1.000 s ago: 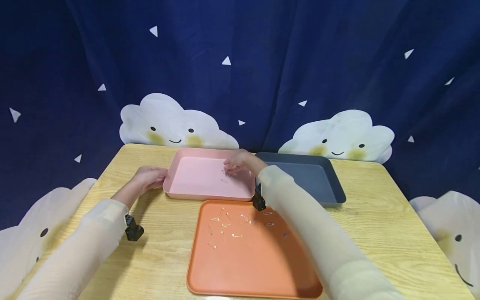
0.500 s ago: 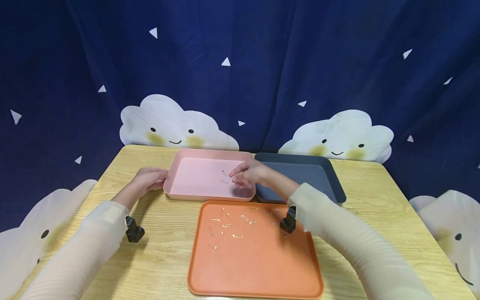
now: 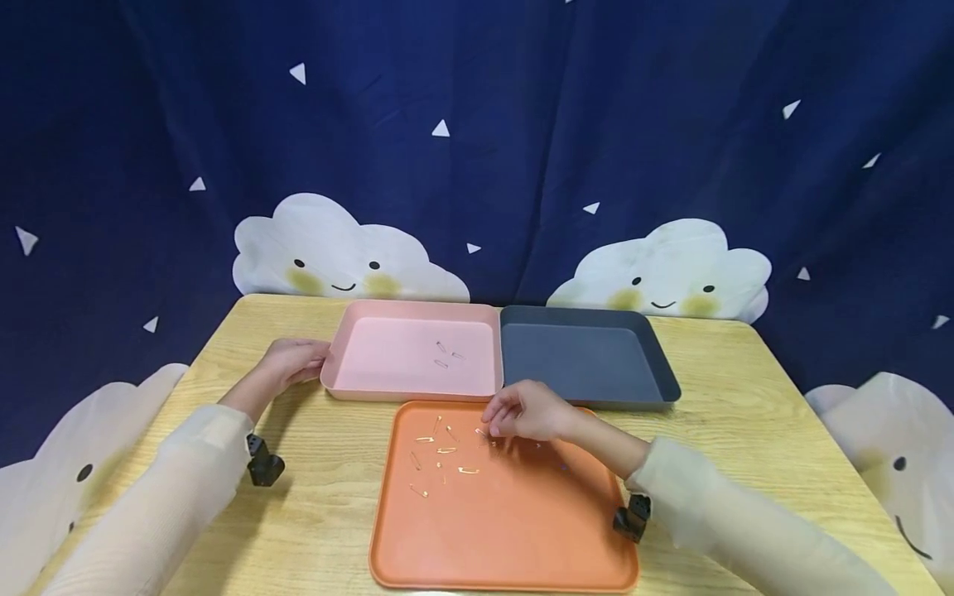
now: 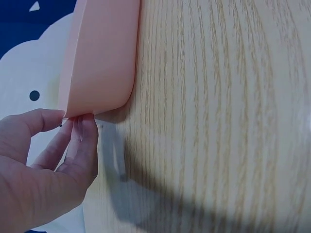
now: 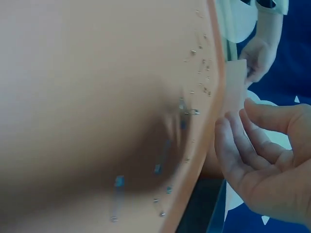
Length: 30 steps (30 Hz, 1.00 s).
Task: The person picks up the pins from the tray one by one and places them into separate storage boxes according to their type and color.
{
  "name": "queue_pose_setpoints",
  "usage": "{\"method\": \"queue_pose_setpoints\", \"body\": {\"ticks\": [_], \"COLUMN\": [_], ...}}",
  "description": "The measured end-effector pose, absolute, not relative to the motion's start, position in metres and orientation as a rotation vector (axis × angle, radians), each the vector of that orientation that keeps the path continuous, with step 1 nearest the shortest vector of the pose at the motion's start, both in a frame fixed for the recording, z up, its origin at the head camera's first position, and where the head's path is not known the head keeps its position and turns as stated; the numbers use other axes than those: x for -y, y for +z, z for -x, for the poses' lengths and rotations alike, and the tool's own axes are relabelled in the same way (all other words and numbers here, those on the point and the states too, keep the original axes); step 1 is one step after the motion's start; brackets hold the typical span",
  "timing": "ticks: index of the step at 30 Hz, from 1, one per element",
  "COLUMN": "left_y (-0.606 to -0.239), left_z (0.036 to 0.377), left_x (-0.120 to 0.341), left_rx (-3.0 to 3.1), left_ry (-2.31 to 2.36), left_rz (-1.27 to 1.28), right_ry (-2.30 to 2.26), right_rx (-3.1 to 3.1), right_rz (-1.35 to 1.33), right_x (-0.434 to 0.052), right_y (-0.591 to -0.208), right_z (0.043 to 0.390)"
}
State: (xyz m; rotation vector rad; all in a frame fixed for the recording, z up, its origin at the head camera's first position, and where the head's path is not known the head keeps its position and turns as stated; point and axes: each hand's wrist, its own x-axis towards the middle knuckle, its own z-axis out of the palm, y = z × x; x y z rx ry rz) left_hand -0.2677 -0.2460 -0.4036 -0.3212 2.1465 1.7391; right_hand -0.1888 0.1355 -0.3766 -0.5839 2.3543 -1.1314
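The right hand (image 3: 529, 411) has left the pink tray (image 3: 387, 352) for the pins at the orange tray's (image 3: 484, 530) far side; from the head view I count three safety pins (image 3: 441, 364) in the pink tray, so I judge the latest drop done and many left. In the left wrist view I see the left hand (image 4: 46, 165) holding that tray's end wall, thumb and fingertips against it. In the right wrist view, the right grip is loosely parted, nothing visible in it; slim pins lie scattered, some blue-ended (image 5: 119, 181).
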Motion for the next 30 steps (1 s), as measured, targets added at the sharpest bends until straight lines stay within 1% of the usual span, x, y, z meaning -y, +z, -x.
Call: {"method": "queue_pose_setpoints", "body": {"ticks": [6, 14, 23, 25, 30], "left_y": [-0.405, -0.407, -0.404, -0.402, -0.402], "left_z": [0.266, 0.267, 0.266, 0.264, 0.265], "left_x": [0.248, 0.244, 0.243, 0.243, 0.244], "left_rx": [-2.164, -2.162, -2.159, -2.17, -2.188], "left_ry": [1.74, 1.736, 1.76, 1.732, 1.721], "left_rz": [0.327, 0.368, 0.331, 0.299, 0.317], "right_ry": [-1.026, -0.901, -0.872, -0.85, -0.738], "right_rx": [-2.413, -2.464, -2.461, -2.466, -2.531], "right_rz": [0.721, 0.754, 0.79, 0.799, 0.853], "right_x": [-0.144, -0.149, -0.155, -0.155, -0.146], "right_y": [-0.387, -0.394, -0.391, -0.391, -0.392], "right_z": [0.178, 0.172, 0.161, 0.16, 0.159]}}
